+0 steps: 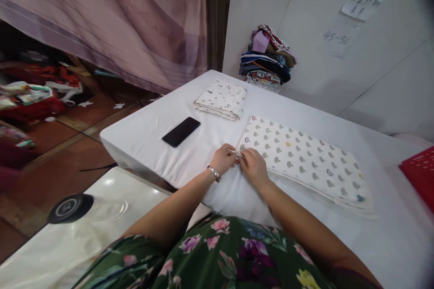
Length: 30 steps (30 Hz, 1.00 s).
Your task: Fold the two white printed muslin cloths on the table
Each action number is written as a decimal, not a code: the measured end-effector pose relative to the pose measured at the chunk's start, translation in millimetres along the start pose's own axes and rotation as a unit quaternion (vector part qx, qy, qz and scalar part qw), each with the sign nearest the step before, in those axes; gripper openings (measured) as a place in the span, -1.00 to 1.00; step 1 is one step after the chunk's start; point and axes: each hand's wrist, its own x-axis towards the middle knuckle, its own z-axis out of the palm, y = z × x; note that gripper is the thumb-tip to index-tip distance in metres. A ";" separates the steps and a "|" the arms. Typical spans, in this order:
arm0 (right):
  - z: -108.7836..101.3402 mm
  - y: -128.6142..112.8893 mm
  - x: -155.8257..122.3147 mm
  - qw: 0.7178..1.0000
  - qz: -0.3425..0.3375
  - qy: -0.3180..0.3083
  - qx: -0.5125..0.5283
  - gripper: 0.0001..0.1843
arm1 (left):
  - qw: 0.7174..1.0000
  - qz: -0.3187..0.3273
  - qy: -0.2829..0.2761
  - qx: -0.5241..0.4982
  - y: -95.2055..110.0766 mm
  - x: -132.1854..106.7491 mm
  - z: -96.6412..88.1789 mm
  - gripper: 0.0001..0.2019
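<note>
A long folded white cloth (305,156) with grey mushroom-like prints lies on the white-covered table (152,122). At its near left corner, my left hand (224,159) and my right hand (254,165) meet with their fingertips pinched together. Between them shows a small whitish bit of fabric (239,151); whether it belongs to the folded cloth I cannot tell. A bracelet circles my left wrist. Farther back sits a second folded cloth (224,97), white with small dark prints. To the left of it a black phone (181,131) lies flat.
Stacked folded clothes (266,61) stand against the wall behind the table. A red perforated basket (420,176) is at the right edge. Front left is a glossy white surface with a black round object (70,208). A pink curtain (135,18) hangs at the back left.
</note>
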 end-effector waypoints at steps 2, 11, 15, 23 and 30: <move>0.4 -1.3 -0.8 1.000 -0.008 -0.002 -0.014 -0.84 | 1.000 -0.005 -0.003 -0.002 0.4 -0.4 -1.0 -0.80; 2.8 -2.1 -2.1 1.000 0.012 -0.007 0.019 -0.84 | 0.998 0.027 -0.007 0.063 -4.2 3.8 -0.9 -0.68; 0.4 -1.5 -1.6 0.995 0.031 -0.005 0.092 -0.88 | 0.996 0.029 -0.011 0.083 -3.3 6.4 -1.6 -0.63; -0.8 3.4 -5.1 0.988 0.044 0.002 0.149 -0.36 | 0.993 0.005 -0.009 0.115 8.7 6.6 -1.3 -0.63; -34.6 23.3 -34.8 0.998 -0.028 -0.039 0.051 -0.55 | 0.995 -0.008 0.002 0.100 6.4 12.8 -1.6 -0.58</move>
